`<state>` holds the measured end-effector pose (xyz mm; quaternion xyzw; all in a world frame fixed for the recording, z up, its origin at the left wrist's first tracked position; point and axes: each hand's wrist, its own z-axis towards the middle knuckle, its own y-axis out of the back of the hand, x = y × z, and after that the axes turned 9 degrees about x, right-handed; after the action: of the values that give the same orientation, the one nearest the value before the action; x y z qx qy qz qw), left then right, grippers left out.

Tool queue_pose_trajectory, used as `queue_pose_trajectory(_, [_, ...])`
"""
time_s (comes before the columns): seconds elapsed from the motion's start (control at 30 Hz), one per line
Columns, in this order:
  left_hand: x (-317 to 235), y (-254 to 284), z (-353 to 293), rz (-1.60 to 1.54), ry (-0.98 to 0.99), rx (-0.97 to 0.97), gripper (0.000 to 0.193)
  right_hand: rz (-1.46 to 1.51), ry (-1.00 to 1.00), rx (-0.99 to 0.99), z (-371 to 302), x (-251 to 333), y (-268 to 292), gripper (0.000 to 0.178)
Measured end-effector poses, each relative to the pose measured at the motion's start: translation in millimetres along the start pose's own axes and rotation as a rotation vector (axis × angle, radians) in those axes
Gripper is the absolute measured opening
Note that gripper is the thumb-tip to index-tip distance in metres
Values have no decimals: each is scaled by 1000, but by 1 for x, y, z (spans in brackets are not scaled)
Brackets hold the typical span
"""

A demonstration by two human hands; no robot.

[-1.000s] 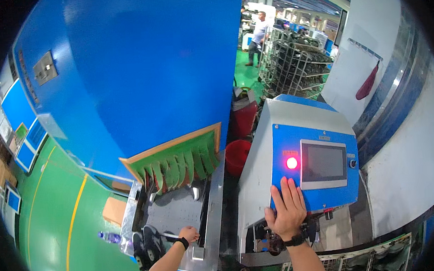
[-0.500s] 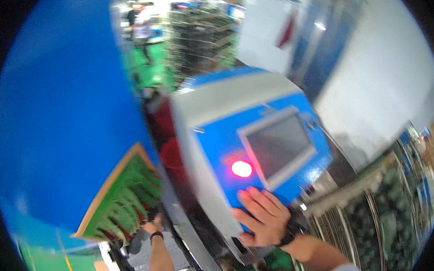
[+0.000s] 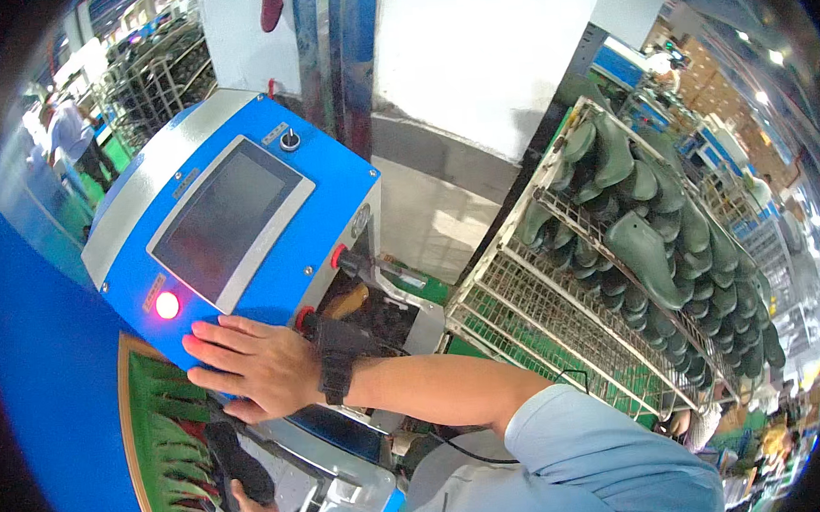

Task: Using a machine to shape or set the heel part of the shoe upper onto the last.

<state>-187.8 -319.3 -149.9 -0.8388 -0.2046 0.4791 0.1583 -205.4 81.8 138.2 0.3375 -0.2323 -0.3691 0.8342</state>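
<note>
My right hand (image 3: pixel 258 368), with a black band at its wrist, lies with fingers stretched on the lower edge of a blue machine control panel (image 3: pixel 320 228). Close to its fingertips glows a round red light (image 3: pixel 167 305); a dark screen (image 3: pixel 227 219) is set above it. Lower down, my left hand (image 3: pixel 250 505) grips the edge of a black shoe (image 3: pixel 237 462), seen with its sole-like outline. The shoe is beside green hanging strips (image 3: pixel 177 454) in a tan-edged opening. Part of my left hand is cut off by its angle.
At the right stands a wire rack (image 3: pixel 524 310) piled with dark green shoe lasts (image 3: pixel 646 253). Red-collared knobs (image 3: pixel 340 257) and a metal bracket stick out from the machine's right side. A person (image 3: pixel 72 135) stands far off at the left, by loaded shelves.
My view has swung to the right, so the panel now sits further left and the rack of lasts shows fully. My right hand stays at the panel. The black shoe shows clearly now.
</note>
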Motion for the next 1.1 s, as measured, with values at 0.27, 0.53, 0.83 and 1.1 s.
queue_pose_trajectory(0.27, [36, -150, -248, 496, -346, 157, 134, 874, -298, 153, -112, 77, 24, 80])
queue_pose_trajectory(0.53, [84, -306, -265, 212, -267, 293, 101, 1750, -703, 284, -158, 36, 59, 88])
queue_pose_trajectory(0.83, [107, -408, -230, 378, -229, 57, 62, 1276, -593, 136, -187, 1, 119, 105])
queue_pose_trajectory(1.1, [169, -379, -234, 1394, -400, 321, 36, 518, -335, 574, -240, -34, 151, 91])
